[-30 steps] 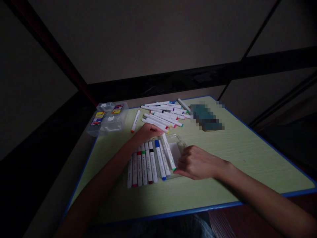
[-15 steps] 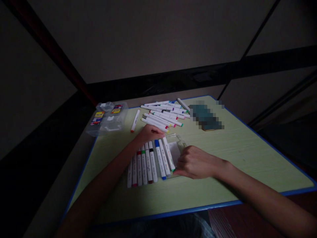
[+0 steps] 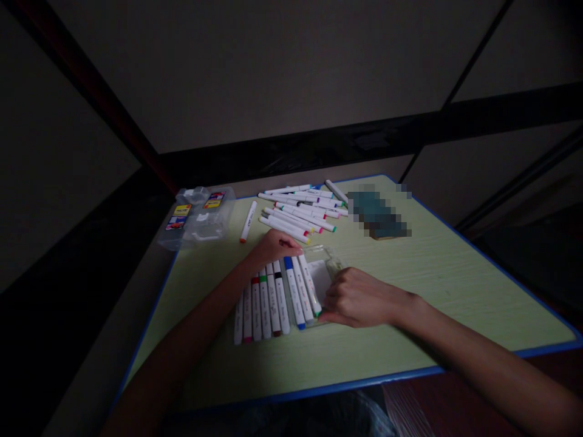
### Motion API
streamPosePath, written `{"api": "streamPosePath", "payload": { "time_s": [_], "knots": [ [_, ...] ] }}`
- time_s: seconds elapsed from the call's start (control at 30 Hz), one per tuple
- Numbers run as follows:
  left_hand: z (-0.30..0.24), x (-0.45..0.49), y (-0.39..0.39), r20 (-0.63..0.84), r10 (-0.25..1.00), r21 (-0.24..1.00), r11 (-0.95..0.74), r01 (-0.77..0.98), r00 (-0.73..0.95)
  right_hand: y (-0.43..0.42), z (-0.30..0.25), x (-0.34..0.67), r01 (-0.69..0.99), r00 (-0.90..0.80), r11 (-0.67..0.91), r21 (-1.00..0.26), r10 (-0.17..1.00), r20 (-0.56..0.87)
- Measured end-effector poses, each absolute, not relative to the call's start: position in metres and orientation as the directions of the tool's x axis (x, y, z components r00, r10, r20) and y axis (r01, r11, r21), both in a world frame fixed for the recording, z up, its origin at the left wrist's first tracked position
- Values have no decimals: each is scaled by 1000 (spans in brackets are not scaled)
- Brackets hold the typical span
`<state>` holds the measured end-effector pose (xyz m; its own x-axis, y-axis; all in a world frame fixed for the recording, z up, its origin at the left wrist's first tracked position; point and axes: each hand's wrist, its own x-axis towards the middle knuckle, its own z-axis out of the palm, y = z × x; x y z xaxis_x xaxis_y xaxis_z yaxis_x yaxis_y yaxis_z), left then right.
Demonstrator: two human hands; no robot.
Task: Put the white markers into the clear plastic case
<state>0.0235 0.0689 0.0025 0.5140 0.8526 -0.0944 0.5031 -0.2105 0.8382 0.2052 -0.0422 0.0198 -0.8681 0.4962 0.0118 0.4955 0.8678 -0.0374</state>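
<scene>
A row of white markers (image 3: 273,300) with coloured caps lies side by side in a shallow clear tray (image 3: 324,274) on the pale green table (image 3: 410,303). My left hand (image 3: 274,245) rests with fingers curled over the far ends of the markers. My right hand (image 3: 359,298) sits at the tray's right side, its fingers pinched on the near end of the rightmost marker (image 3: 310,284), which has a green tip.
A loose pile of several more markers (image 3: 300,209) lies at the far side of the table, with a single marker (image 3: 248,221) apart to its left. A clear plastic case (image 3: 198,218) stands at the far left corner. A blurred teal object (image 3: 379,213) lies far right.
The rightmost marker was tilted away from the row and has been pushed straight against the others. My right hand has shifted slightly left; my left hand has barely moved.
</scene>
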Motion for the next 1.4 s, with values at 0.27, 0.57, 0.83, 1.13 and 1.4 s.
{"api": "streamPosePath", "payload": {
  "time_s": [0.27, 0.57, 0.83, 1.13, 1.4],
  "knots": [
    [4, 26, 67, -129, 862, 860, -149, 488, 490, -42, 19, 205, 489, -871, 871, -46, 490, 24],
    [7, 27, 65, -142, 869, 861, -128, 491, 474, -41, 19, 207, 479, -877, 877, -43, 480, 22],
    [6, 26, 62, -127, 871, 872, -130, 471, 475, -40, 21, 206, 484, -875, 875, -30, 484, -12],
    [6, 26, 63, -124, 875, 860, -140, 491, 468, -42, 22, 208, 551, -833, 833, 42, 547, 82],
    [6, 27, 61, -131, 858, 858, -153, 490, 496, -43, 22, 209, 533, -845, 845, 41, 531, 63]
  ]
}}
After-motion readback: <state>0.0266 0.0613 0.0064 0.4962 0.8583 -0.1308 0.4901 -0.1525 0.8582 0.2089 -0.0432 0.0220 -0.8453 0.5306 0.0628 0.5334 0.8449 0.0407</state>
